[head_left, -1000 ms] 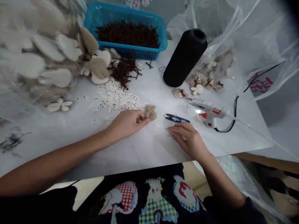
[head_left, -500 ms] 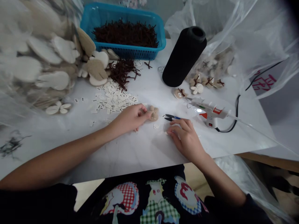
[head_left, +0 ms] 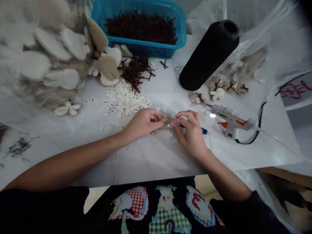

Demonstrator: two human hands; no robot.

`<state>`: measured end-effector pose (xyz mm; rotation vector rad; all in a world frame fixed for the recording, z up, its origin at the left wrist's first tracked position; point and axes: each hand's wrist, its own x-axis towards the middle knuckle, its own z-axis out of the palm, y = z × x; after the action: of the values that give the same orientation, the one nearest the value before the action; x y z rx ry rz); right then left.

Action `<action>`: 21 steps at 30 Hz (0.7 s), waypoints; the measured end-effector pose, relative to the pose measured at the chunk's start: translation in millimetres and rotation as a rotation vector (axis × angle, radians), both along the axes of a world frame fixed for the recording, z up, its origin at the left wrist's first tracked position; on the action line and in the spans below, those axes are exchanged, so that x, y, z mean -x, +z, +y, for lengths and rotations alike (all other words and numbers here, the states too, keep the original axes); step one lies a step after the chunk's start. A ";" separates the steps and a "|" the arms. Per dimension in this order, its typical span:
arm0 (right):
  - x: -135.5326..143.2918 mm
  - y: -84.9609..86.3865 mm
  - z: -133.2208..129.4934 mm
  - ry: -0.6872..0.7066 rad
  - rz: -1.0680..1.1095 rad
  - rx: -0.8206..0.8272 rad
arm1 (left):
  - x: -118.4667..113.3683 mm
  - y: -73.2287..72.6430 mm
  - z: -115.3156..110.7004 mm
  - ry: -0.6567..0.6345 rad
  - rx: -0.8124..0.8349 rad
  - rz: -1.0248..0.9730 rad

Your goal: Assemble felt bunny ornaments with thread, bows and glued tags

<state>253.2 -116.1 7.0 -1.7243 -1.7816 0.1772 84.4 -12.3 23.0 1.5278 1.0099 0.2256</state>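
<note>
My left hand (head_left: 142, 123) pinches a small tan felt flower piece (head_left: 166, 117) on the white table (head_left: 151, 156). My right hand (head_left: 190, 130) meets it from the right, its thumb and forefinger closed on a tiny white label (head_left: 168, 125) held against the flower. Most of the flower is hidden between the two hands. Blue-handled snips (head_left: 203, 130) lie just behind my right hand, partly covered by it. A white glue gun (head_left: 229, 117) rests to the right of them.
A heap of white labels (head_left: 124, 102) lies left of my hands, with brown cord bows (head_left: 135, 70) beyond. A blue basket (head_left: 143, 27) of bows, a black thread cone (head_left: 209, 57), finished flowers (head_left: 226, 87) and a bag of felt shapes (head_left: 44, 55) ring the table.
My right hand lifted a small label off the table and moved left to the flower. My left hand kept its hold on the flower; both hands now meet over it.
</note>
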 end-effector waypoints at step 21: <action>6.4 2.1 -20.7 0.096 -0.084 -0.079 | 1.8 -2.4 0.2 -0.031 0.002 0.002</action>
<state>246.8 -136.8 9.0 -1.6133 -1.9086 0.0751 82.7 -12.2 20.5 1.5412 0.9867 0.2012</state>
